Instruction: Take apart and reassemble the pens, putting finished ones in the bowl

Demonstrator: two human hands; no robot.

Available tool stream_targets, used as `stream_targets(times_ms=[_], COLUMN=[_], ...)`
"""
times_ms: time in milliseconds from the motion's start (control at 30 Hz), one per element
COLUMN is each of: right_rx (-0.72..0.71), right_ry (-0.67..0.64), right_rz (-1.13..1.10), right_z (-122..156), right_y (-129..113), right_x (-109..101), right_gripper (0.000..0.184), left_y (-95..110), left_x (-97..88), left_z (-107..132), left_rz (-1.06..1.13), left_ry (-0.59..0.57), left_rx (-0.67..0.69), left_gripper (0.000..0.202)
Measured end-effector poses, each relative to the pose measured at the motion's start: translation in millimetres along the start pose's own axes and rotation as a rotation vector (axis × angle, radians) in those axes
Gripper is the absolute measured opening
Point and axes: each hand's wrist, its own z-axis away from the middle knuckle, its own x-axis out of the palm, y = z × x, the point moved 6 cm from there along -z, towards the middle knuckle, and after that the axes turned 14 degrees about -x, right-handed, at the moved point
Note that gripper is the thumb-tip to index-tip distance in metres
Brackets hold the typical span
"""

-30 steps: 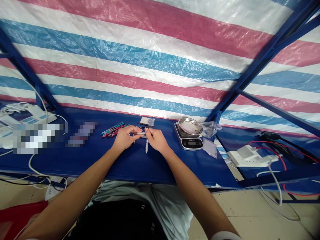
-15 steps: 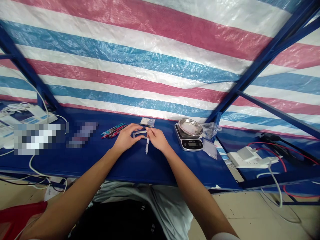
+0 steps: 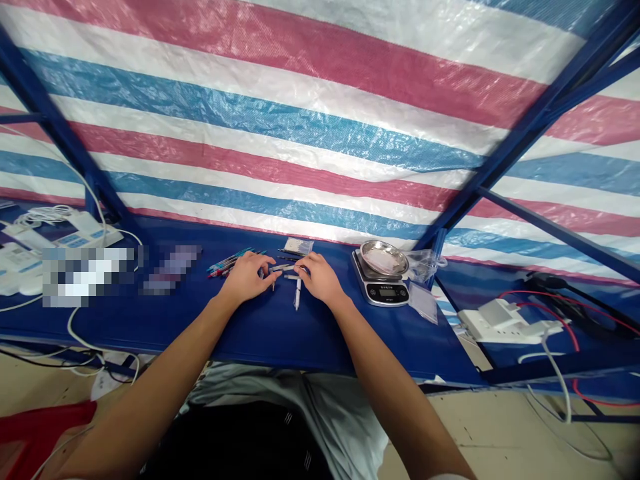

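Observation:
Both hands rest on the blue table [image 3: 260,327] with a small grey pen part [image 3: 281,268] pinched between them. My left hand [image 3: 246,276] has its fingers curled round the part's left end. My right hand [image 3: 320,279] pinches its right end, fingers closed. A white pen barrel [image 3: 298,292] lies on the table just under my right hand. Several coloured pens [image 3: 226,263] lie in a loose bunch just left of my left hand.
A small clear bag of parts [image 3: 296,245] lies behind the hands. A digital scale with a steel bowl [image 3: 383,267] stands to the right, plastic bags [image 3: 424,303] beside it. A white power strip with cables [image 3: 500,319] is far right, white devices with cords far left.
The hands stay together on the small part, shifted slightly down and right in the picture as the head moved. The left fingers have closed more over the part.

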Motion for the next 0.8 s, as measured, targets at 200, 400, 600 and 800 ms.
stream_targets(times_ms=[200,400,600,800], right_rx=[0.001,0.057,0.057,0.141], right_ry=[-0.015,-0.030,0.063,0.130], right_rz=[-0.047,-0.005,-0.111,-0.645], right_z=[-0.2,1.7,-0.4,-0.5], right_y=[3.3,5.0,1.8,-4.2], right_x=[2.0,1.7,-3.4,1.9], right_gripper=[0.020,0.024,0.021,0.036], left_y=[4.2,14.7,25.6,21.3], left_x=[3.8,3.9,-3.6,-8.2], left_z=[3.0,5.5,7.0,0.7], left_rz=[-0.072,-0.015,0.105,0.636], left_ry=[-0.019,-0.036,-0.023,-0.052], left_rx=[-0.014,-0.026,-0.061,-0.198], left_gripper=[0.046,0.033,0.018,0.042])
